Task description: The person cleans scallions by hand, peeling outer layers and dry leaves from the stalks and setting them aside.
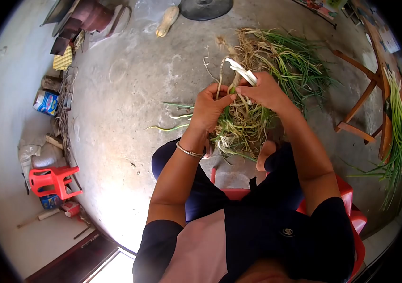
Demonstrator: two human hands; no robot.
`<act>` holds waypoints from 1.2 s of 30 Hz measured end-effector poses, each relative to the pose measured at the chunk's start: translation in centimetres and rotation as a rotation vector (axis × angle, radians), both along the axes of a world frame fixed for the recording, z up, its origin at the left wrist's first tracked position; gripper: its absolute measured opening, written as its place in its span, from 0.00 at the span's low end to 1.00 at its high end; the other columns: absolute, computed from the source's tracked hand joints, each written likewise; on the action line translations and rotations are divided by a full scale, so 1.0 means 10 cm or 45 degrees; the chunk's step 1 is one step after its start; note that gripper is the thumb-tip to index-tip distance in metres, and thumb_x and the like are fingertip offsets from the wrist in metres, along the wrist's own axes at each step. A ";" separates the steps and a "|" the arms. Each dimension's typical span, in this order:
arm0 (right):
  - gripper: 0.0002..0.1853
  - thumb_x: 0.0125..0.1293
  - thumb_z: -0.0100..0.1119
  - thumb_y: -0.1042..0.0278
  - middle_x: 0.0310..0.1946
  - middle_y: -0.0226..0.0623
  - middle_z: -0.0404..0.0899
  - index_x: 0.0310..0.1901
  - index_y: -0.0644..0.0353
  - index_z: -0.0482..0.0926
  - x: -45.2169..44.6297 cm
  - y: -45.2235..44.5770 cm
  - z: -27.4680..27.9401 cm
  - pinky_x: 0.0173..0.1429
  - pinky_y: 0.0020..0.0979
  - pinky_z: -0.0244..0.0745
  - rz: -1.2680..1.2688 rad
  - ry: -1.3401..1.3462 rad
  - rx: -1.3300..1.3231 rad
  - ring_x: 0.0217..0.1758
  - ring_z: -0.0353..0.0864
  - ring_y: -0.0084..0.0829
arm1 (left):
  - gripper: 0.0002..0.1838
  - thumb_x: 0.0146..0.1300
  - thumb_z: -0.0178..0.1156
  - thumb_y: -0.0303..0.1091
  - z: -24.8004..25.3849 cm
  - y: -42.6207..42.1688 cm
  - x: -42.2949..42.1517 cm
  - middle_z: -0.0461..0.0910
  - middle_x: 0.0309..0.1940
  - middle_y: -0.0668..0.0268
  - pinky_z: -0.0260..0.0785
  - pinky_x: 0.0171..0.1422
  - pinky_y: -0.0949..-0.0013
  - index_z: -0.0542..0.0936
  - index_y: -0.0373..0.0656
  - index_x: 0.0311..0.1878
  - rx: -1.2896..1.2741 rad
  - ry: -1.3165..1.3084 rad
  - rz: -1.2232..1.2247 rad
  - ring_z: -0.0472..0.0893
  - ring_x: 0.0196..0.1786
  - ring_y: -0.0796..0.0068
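My right hand [263, 93] is closed around a few scallions with clean white stems [242, 70], which point up and left. Close beside it, my left hand [210, 106] is pinched, fingertips near the thumb of the right. A pale, thin strand [220, 78] rises from the left fingers; whether it is a peeled leaf or a stem is hard to tell. Below both hands lies a heap of yellowish peelings and roots [245, 123] on the floor between my feet. Beyond the right hand spreads a pile of scallions [300, 63] with roots and green tops.
A wooden table [378, 78] with more scallions [396, 118] stands at the right. A squash [167, 21] and a round black object [205, 7] lie on the concrete floor ahead. Along the left wall are a small red chair [53, 181] and firewood. I sit on a red chair [345, 193].
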State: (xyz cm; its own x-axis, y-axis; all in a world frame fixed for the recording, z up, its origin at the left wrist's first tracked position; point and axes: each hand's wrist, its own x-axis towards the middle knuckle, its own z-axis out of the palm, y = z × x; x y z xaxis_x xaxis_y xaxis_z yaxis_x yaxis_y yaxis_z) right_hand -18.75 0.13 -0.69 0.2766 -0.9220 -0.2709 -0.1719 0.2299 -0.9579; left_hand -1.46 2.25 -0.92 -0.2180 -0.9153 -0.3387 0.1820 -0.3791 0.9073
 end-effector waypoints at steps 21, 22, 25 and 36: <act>0.11 0.48 0.61 0.65 0.20 0.36 0.77 0.34 0.60 0.80 -0.62 -0.33 -0.11 0.30 0.29 0.68 -0.273 0.643 -0.379 0.22 0.74 0.28 | 0.10 0.52 0.61 0.21 0.21 -0.03 0.22 0.75 0.24 0.70 0.46 0.17 0.86 0.76 0.34 0.39 0.222 0.113 -0.166 0.59 0.15 0.93; 0.11 0.50 0.59 0.68 0.23 0.36 0.76 0.37 0.60 0.80 -0.59 -0.31 -0.13 0.32 0.29 0.68 -0.292 0.540 -0.483 0.25 0.74 0.28 | 0.10 0.52 0.61 0.21 0.22 -0.03 0.22 0.75 0.24 0.70 0.46 0.17 0.86 0.76 0.34 0.39 0.223 0.113 -0.165 0.59 0.15 0.93; 0.12 0.53 0.60 0.72 0.28 0.32 0.73 0.40 0.63 0.77 -0.46 -0.22 0.03 0.33 0.26 0.66 -0.302 0.575 -0.626 0.29 0.71 0.21 | 0.10 0.51 0.62 0.22 0.20 -0.02 0.21 0.76 0.25 0.70 0.54 0.21 0.86 0.76 0.34 0.38 0.186 0.044 -0.139 0.65 0.19 0.91; 0.11 0.54 0.60 0.69 0.20 0.35 0.73 0.38 0.65 0.76 0.02 0.01 0.05 0.30 0.27 0.65 0.405 0.299 -0.457 0.23 0.69 0.22 | 0.08 0.46 0.62 0.26 0.07 0.01 0.17 0.74 0.21 0.74 0.60 0.30 0.80 0.79 0.37 0.32 -0.296 -0.537 -0.255 0.67 0.25 0.87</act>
State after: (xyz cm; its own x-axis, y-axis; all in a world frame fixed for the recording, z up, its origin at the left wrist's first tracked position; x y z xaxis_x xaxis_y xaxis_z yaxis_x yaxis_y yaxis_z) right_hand -18.59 0.27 -0.22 0.5276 -0.8485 -0.0423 -0.3989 -0.2035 -0.8941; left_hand 0.22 2.35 -0.18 -0.2852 -0.9310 -0.2279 -0.2730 -0.1491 0.9504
